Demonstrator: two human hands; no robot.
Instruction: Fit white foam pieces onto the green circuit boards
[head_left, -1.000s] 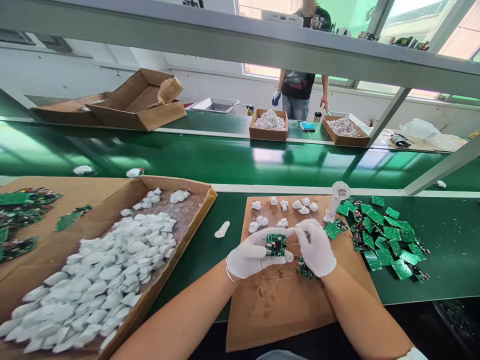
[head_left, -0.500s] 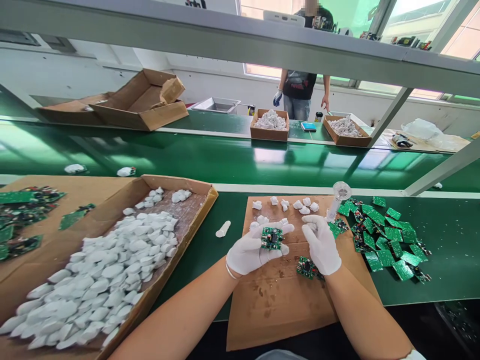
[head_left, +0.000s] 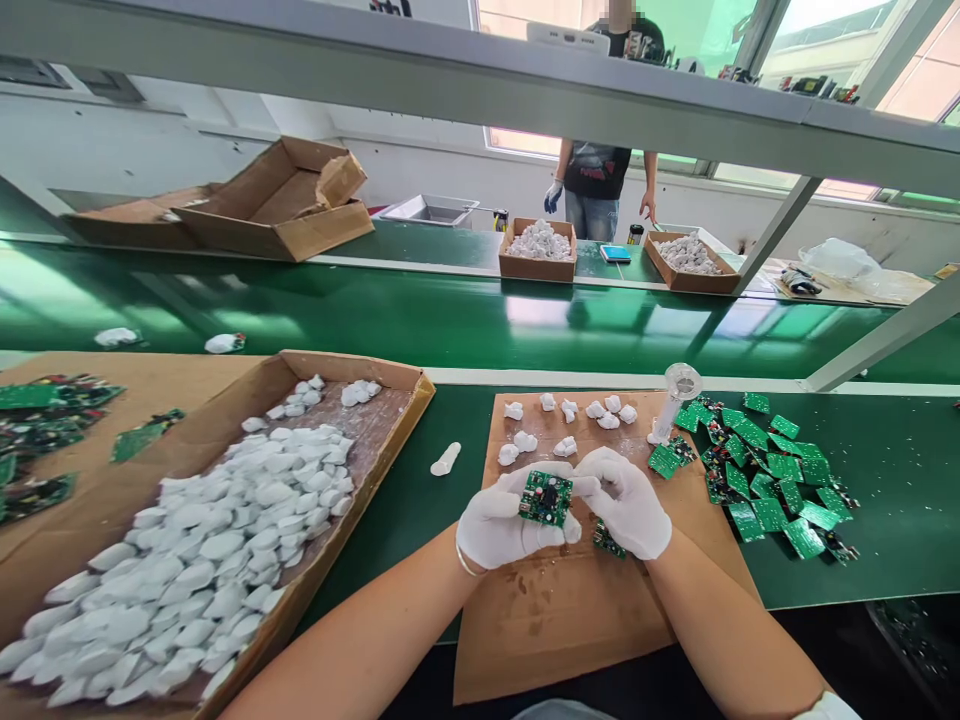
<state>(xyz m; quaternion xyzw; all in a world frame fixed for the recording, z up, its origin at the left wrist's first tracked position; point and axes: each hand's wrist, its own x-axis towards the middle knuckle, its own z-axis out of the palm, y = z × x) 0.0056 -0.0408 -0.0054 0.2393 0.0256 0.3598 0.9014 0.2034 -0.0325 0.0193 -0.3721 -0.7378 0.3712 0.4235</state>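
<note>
A green circuit board (head_left: 546, 498) with small parts facing up rests in my left hand (head_left: 495, 520), its gloved fingers closed around the edges. Close against the board's right edge, my right hand (head_left: 626, 505) has its gloved fingers drawn together in a pinch. Whatever is between those fingertips, if anything, is hidden. Partly under the right hand, a second circuit board (head_left: 607, 540) lies on the cardboard sheet (head_left: 555, 640). Several small white lumps (head_left: 568, 447) sit on that sheet beyond my hands.
To the left stands a cardboard tray (head_left: 390, 420) heaped with white lumps (head_left: 225, 545). A pile of circuit boards (head_left: 780, 470) lies on the right, beside a clear plastic stand (head_left: 675, 400). A green conveyor belt (head_left: 420, 320) runs behind. Across it stands a person (head_left: 596, 180).
My right hand has moved left and in to the held board, its fingers now pinched beside it. The white-topped boards on the belt have shifted left.
</note>
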